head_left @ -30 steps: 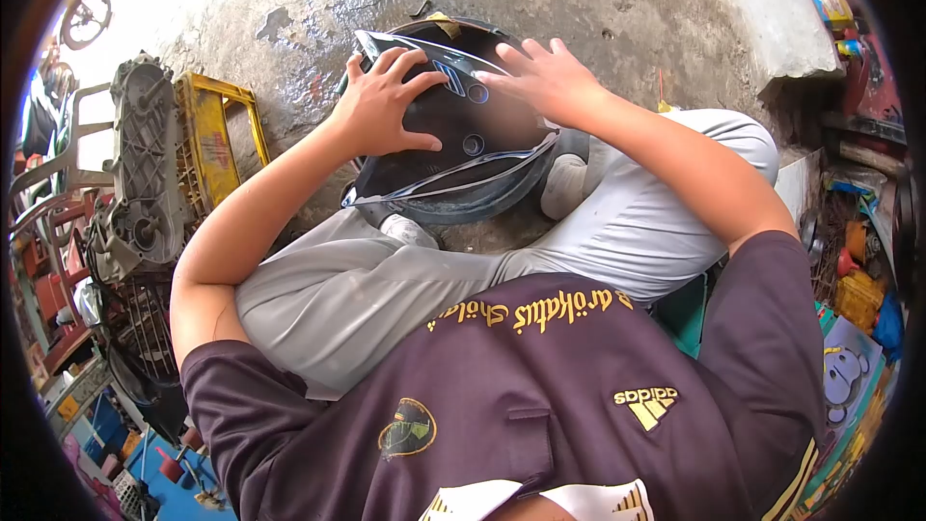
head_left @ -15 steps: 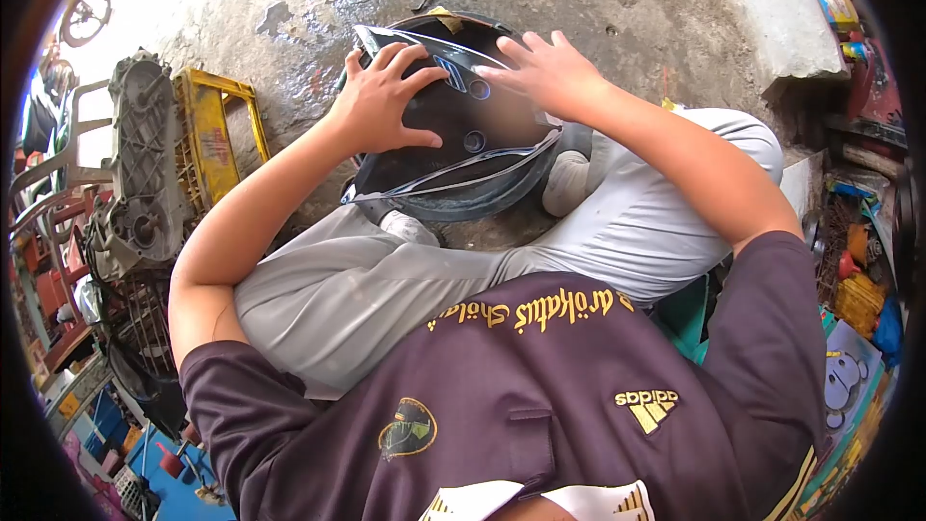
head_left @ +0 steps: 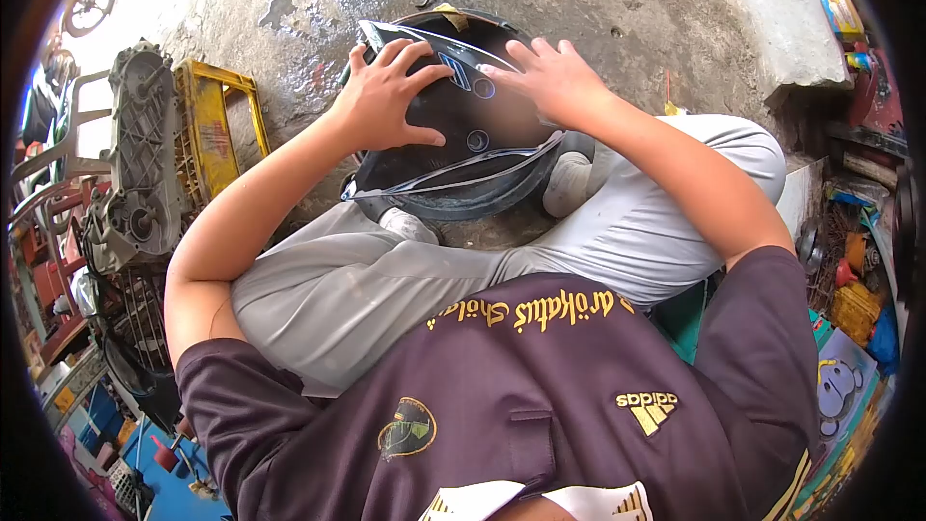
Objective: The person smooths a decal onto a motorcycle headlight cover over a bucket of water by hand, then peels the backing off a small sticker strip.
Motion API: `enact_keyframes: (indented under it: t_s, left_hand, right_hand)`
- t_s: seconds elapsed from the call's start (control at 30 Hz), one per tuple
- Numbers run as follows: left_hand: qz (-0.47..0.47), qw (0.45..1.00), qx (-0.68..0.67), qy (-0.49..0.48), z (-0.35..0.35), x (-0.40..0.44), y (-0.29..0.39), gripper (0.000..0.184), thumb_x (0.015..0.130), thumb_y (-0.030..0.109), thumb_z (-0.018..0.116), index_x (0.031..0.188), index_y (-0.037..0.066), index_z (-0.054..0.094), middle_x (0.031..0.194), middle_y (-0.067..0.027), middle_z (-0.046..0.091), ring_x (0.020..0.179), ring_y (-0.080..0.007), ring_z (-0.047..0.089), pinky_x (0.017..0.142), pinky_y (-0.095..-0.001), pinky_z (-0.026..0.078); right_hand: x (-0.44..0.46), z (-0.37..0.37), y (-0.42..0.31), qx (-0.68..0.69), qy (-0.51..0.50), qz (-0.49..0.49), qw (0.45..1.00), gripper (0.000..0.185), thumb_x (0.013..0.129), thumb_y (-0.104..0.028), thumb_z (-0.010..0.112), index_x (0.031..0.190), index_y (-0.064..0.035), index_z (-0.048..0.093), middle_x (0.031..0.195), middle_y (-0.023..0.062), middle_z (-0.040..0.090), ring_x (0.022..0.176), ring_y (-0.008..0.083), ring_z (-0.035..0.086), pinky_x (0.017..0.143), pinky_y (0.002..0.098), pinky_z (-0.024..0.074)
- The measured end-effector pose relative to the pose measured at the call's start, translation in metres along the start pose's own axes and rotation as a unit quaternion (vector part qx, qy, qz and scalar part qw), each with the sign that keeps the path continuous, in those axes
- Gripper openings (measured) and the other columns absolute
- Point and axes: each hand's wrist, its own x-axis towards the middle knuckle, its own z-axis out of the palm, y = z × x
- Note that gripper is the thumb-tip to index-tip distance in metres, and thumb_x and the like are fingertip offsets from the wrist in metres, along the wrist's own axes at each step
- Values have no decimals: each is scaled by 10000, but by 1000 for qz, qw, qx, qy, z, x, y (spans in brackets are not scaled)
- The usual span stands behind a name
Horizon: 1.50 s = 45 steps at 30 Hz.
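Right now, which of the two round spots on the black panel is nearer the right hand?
The upper round spot, close to the fingers of the right hand; the lower round spot is nearer the left hand.

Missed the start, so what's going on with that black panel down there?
A person sits with legs bent, the left hand spread on a glossy black panel and the right hand, fingers apart, at its right side. The panel lies over a dark round basin on the concrete floor.
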Motion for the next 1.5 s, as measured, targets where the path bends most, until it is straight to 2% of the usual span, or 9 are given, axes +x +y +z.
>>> enact_keyframes:
  t_s: [0.07,0.17,0.3,0.5,0.77,0.97,1.07,1.37,1.5]
  left_hand:
    - [2,1000,1,3,1,1,0,943,721,679,859,1527,321,526,1592,-100,436,1546,-352,342,1134,-774,282]
    - [0,1000,-2,-3,0,1,-1,940,722,679,859,1526,323,527,1594,-97,433,1547,-350,340,1139,-781,274]
    - [5,1000,-3,-5,-3,3,0,938,722,675,859,1525,321,528,1593,-98,435,1540,-349,349,1129,-775,286]
    - [8,1000,7,11,2,0,-1,934,727,675,855,1526,321,525,1589,-97,441,1534,-349,357,1115,-762,302]
    - [11,1000,-1,12,2,0,-2,937,726,679,854,1526,320,524,1590,-98,441,1536,-353,354,1114,-765,298]
    - [6,1000,0,6,1,1,-3,934,726,681,855,1521,314,529,1588,-100,442,1533,-351,358,1108,-763,303]
    - [13,1000,-1,17,4,1,-4,923,728,677,856,1510,304,538,1581,-99,446,1529,-350,363,1105,-762,310]
    - [16,999,-19,28,7,-1,-6,937,720,676,861,1512,297,535,1578,-104,448,1533,-352,353,1111,-751,314]
    - [15,1000,-11,21,4,2,-4,936,721,673,862,1512,291,536,1576,-105,449,1532,-353,355,1113,-750,314]
  right_hand:
    - [-20,0,4,-7,3,-9,1000,669,932,-157,663,1559,-359,548,1455,84,526,1218,297,579,900,485,510]
    - [-50,0,14,8,-62,-5,998,856,867,-92,692,1636,-359,426,1453,122,523,1209,320,582,931,483,511]
    - [-32,6,11,-16,38,-12,999,816,884,-124,693,1622,-371,449,1426,122,534,1181,315,600,901,475,525]
    - [23,13,-7,-22,62,20,998,806,879,-166,722,1614,-362,454,1383,114,545,1207,317,602,903,468,550]
    - [-55,6,18,-20,-37,-1,999,888,857,-30,656,1620,-432,445,1407,120,549,1186,314,611,841,445,519]
    - [27,10,7,-35,34,-21,999,762,929,-182,693,1603,-447,458,1422,118,565,1225,321,613,881,458,532]
    - [64,9,0,-19,73,12,997,604,979,-239,627,1538,-451,544,1425,83,583,1203,285,626,916,474,526]
    - [-39,2,13,3,-31,-3,1000,779,918,-131,684,1613,-402,458,1313,126,583,1138,307,629,823,452,524]
    - [4,0,9,-28,16,-24,999,791,891,-207,743,1610,-390,466,1334,121,583,1152,306,628,829,438,529]
